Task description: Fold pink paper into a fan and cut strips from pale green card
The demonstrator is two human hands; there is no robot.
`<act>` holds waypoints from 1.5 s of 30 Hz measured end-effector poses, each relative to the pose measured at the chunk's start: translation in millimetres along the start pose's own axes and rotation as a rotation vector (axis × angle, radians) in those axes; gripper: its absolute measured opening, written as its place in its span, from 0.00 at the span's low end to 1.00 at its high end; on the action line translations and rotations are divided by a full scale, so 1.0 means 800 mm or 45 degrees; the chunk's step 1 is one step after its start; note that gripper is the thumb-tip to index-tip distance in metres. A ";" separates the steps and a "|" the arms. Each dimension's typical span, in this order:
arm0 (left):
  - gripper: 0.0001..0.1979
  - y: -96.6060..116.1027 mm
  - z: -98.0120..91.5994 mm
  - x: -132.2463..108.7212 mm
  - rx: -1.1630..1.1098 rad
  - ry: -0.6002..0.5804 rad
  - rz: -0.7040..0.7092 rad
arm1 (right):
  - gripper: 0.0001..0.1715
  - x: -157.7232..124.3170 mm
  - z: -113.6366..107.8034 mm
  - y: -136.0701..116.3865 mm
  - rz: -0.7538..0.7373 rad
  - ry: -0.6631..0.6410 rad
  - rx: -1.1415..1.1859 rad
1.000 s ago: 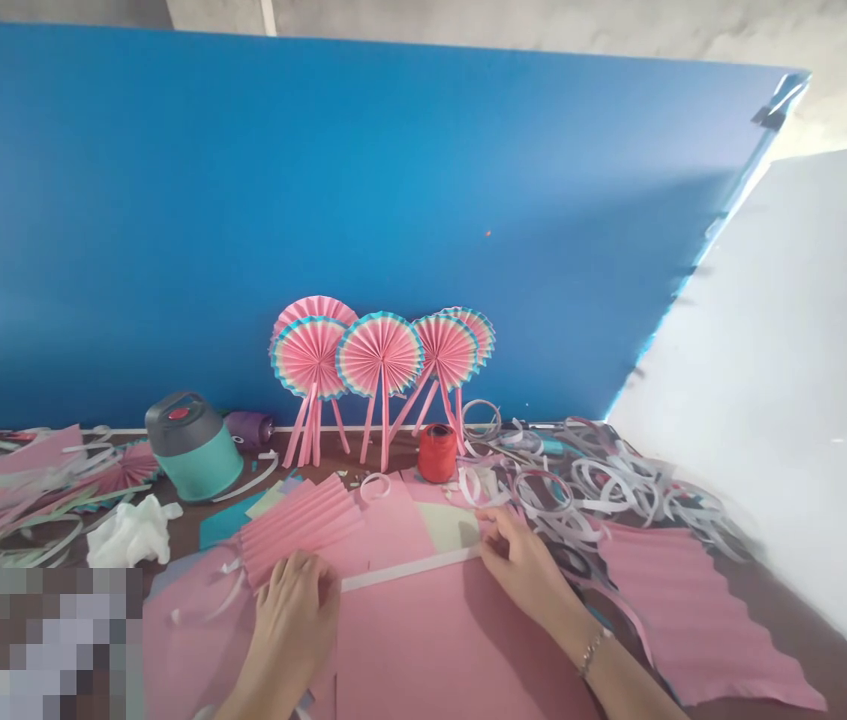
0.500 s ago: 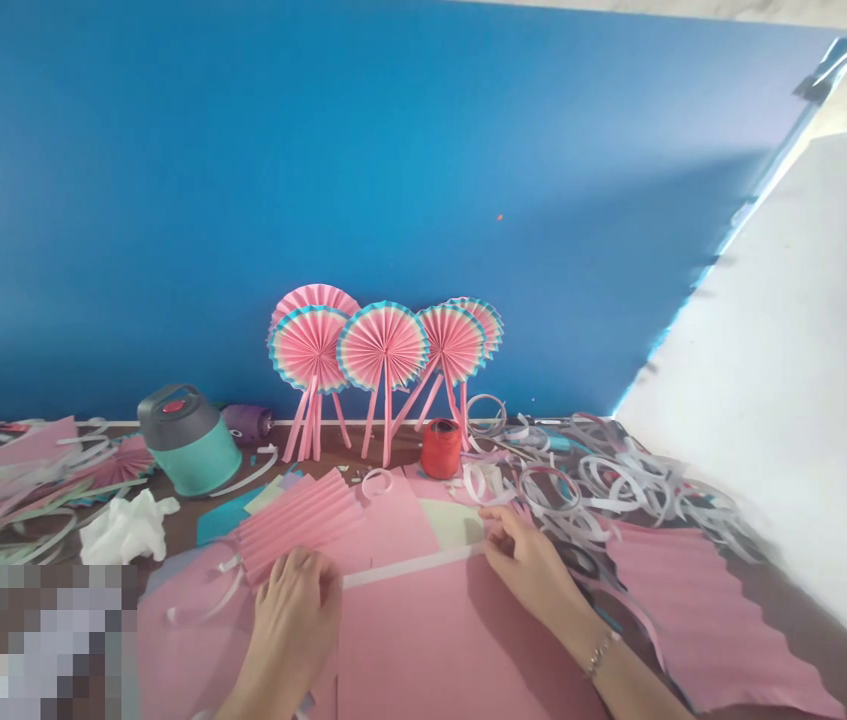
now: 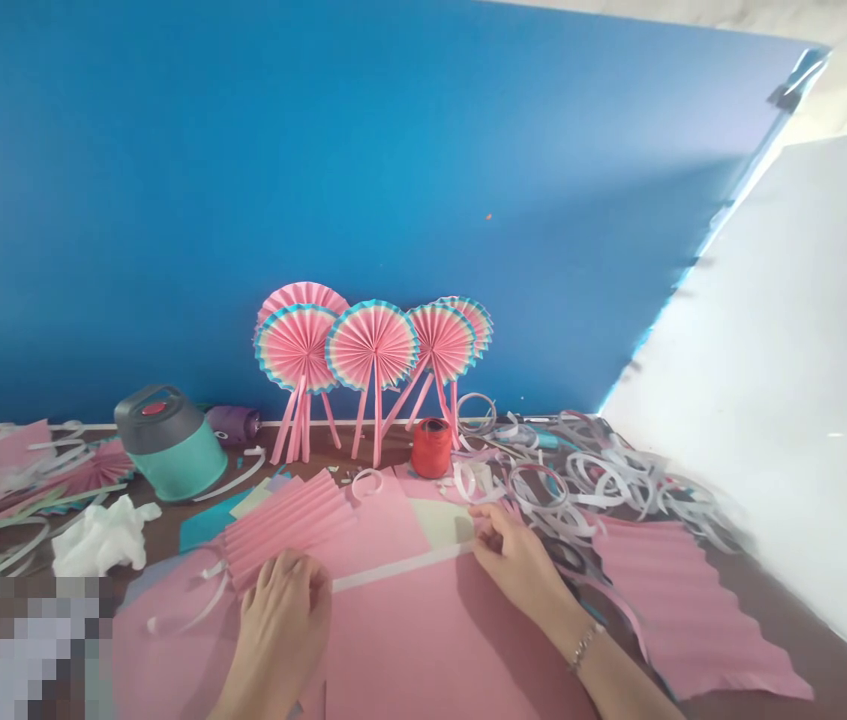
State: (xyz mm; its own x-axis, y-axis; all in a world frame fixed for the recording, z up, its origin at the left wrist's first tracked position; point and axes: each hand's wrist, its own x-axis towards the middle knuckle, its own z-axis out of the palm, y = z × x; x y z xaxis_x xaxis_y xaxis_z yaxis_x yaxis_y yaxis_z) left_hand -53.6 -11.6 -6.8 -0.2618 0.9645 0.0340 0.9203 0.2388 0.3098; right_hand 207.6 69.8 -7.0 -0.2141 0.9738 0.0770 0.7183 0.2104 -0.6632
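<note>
A sheet of pink paper (image 3: 460, 640) lies flat before me, with a narrow white strip of tape (image 3: 400, 568) along its far edge. My left hand (image 3: 284, 610) is at the strip's left end, its fingers curled and closed there; the fingertips are partly hidden. At the right end my right hand (image 3: 509, 560) pinches the strip between thumb and fingers. Just beyond my left hand lies a pleated pink paper (image 3: 284, 525). A pale yellow sheet (image 3: 442, 525) shows past the strip, near my right fingertips.
Several round pleated paper fans (image 3: 374, 345) on pink sticks lean against the blue wall (image 3: 393, 150). A red spool (image 3: 431, 450) stands before them. Left are a teal container (image 3: 172, 450) and crumpled white tissue (image 3: 106, 535). Curled white strips (image 3: 603, 475) and wavy pink paper (image 3: 693, 600) lie right.
The view has shifted slightly, so everything appears a little further left. Both hands keep their places at the ends of the strip.
</note>
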 end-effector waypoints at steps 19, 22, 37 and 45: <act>0.10 0.002 -0.002 -0.001 0.030 -0.035 -0.018 | 0.19 -0.003 0.013 0.005 -0.070 0.108 -0.143; 0.10 0.002 -0.003 -0.001 0.041 -0.046 -0.013 | 0.19 -0.003 0.015 0.005 -0.069 0.129 -0.173; 0.10 0.003 -0.005 -0.001 0.051 -0.041 -0.002 | 0.19 -0.003 0.015 0.003 -0.062 0.117 -0.199; 0.09 0.005 -0.006 -0.001 0.073 -0.057 -0.004 | 0.23 -0.007 0.020 0.002 -0.094 0.135 -0.243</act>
State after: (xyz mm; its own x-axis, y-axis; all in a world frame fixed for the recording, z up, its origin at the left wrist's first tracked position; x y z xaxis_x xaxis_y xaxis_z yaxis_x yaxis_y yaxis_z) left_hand -51.2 -11.8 -1.4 -0.2524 0.9676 -0.0094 0.9350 0.2463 0.2550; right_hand 199.7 63.5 -20.6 -0.2072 0.9567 0.2045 0.8177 0.2842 -0.5006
